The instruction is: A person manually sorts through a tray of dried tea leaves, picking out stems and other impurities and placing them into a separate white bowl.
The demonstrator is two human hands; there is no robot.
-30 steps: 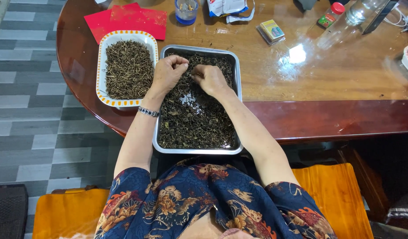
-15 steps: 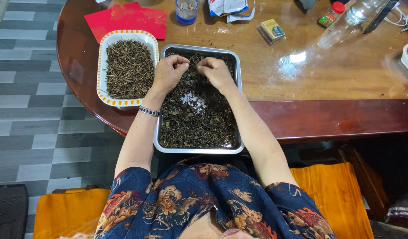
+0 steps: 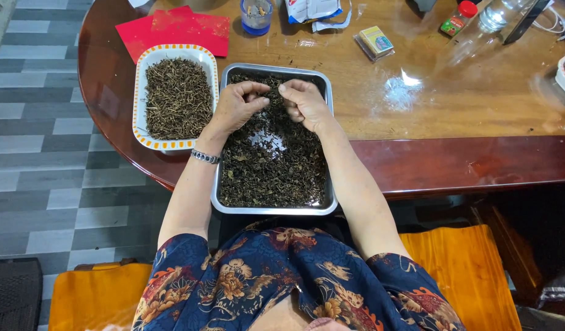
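Head view: our left hand (image 3: 235, 109) and right hand (image 3: 305, 104) pinch dried leaves (image 3: 267, 165) over the steel tray (image 3: 328, 92). Picked stems (image 3: 178, 98) fill the dish (image 3: 137, 116) just beside, apparently kept apart

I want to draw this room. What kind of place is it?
Probably a home, at a dining table. It has a glossy wood top, orange cushioned seats and a grey tiled floor. A tray of dried leaves rests on its edge.

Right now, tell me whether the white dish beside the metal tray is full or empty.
Full: the white dish is heaped edge to edge with dry brown stems.
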